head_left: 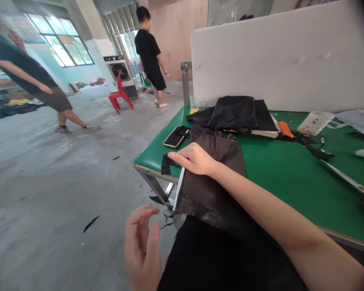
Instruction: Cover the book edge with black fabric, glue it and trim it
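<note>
A dark brown-black plastic sheet or bag (218,151) lies over the table's near corner and reaches down toward my lap. Along its left side shows a straight white edge (178,190). My right hand (197,159) rests on this dark plastic near the white edge, thumb stretched to the left; its other fingers are hidden behind the hand. Lower left, my left hand (142,246) hovers above the floor, slightly blurred, with fingers bent and thumb apart, holding nothing. A black strip (166,165) hangs at the table corner, close to my right thumb.
On the green table (276,173) lie a phone (176,137), folded black plastic (233,113), an orange object (285,129) and scissors (352,182). A white panel (279,60) stands behind. Two people walk on the left, near a red chair (120,96).
</note>
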Available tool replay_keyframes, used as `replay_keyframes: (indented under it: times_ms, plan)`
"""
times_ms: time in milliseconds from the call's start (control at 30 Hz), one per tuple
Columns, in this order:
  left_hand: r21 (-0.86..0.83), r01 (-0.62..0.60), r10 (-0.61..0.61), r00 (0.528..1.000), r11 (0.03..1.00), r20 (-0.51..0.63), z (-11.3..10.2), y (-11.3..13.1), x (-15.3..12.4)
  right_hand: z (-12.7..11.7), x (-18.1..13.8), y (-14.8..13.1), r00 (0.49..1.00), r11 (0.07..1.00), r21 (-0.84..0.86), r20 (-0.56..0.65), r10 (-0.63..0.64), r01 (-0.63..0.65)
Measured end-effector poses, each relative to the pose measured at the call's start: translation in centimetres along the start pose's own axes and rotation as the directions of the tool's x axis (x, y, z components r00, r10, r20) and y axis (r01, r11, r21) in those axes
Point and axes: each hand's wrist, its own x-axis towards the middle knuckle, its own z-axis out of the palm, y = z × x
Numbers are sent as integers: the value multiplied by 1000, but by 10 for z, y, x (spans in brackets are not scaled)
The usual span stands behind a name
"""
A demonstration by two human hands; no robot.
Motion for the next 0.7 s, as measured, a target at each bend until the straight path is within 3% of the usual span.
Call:
replay_keyframes:
  times_ms: [100,167,233,400,700]
  plan:
    - [-24,-42,46,973,999,226,2,20,11,2,0,-1,1000,1000,-24,23,11,-10]
    - [81,19,-48,923,997,382,5,26,19,3,0,-1,999,999,-37,32,15,-14]
    - [241,33,-142,880,970,453,7,26,25,3,-1,-1,999,999,-47,37,19,-17]
    - [440,-14,-200,878,898,434,12,16,29,4,-1,-2,999,998,-57,47,26,-23]
    - [353,-44,-113,904,935,412,15,-2,27,4,-2,0,999,994,-110,48,21,-15]
